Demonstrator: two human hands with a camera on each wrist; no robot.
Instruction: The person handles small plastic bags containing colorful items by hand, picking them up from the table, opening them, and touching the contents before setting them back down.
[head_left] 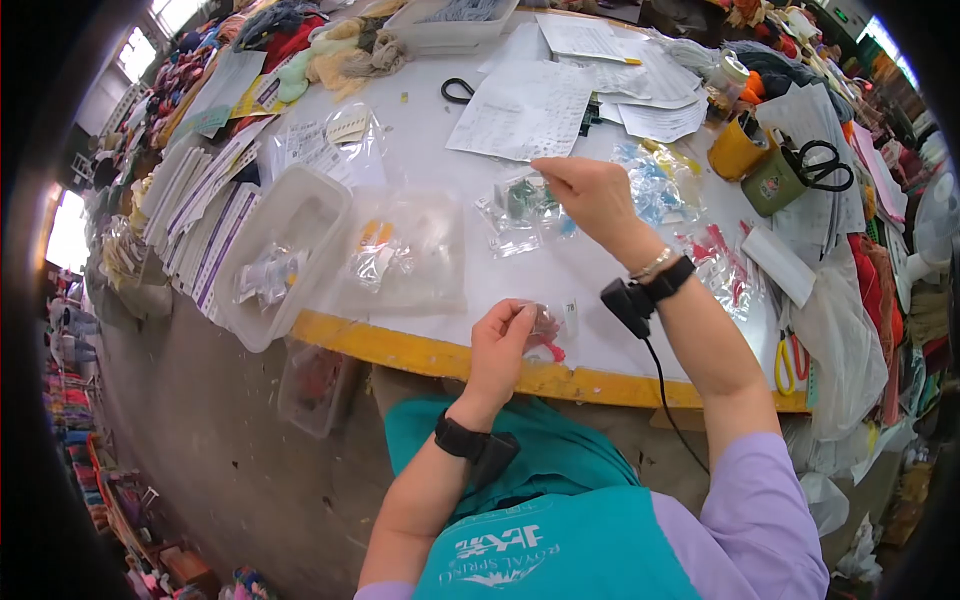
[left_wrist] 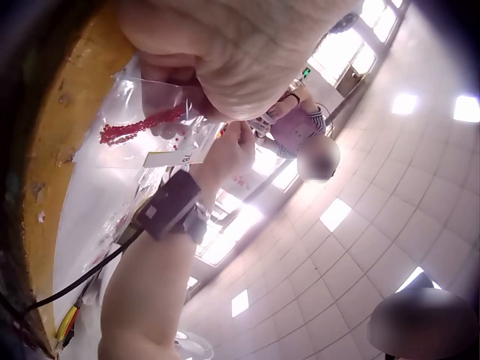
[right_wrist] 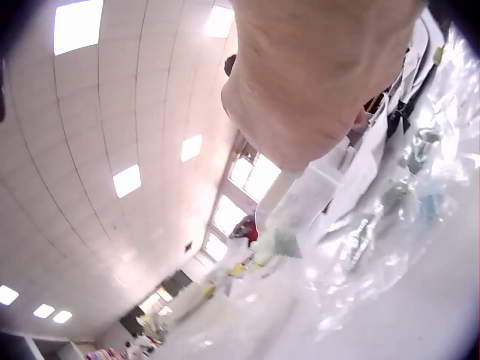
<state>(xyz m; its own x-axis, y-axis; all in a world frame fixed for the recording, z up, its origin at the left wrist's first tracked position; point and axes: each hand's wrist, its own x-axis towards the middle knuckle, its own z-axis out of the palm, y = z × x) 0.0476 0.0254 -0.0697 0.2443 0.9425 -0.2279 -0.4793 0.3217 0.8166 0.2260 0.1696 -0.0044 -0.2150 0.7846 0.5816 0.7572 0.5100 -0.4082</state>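
My left hand [head_left: 500,345] pinches a small clear bag [head_left: 565,325] near the table's front edge. In the left wrist view, red bead-like pieces [left_wrist: 127,132] and a white numbered label [left_wrist: 169,158] show in that bag, beside the left hand [left_wrist: 247,52]. Farther up the table is my right hand [head_left: 592,200], its fingers bent together by the lower edge of a printed sheet [head_left: 525,110]. Whether its fingertips hold anything small is not visible; in the right wrist view the back of the hand [right_wrist: 315,75] hides them. Bags with green contents [head_left: 522,198] lie just below it.
Bags with blue [head_left: 655,190] and red pieces [head_left: 725,270] lie at the right. Behind them stand a green holder [head_left: 770,185] with black-handled scissors and a yellow cup [head_left: 735,150]. At the left are a clear bin [head_left: 330,200], a flat plastic container [head_left: 440,235] and stacked cards [head_left: 215,240].
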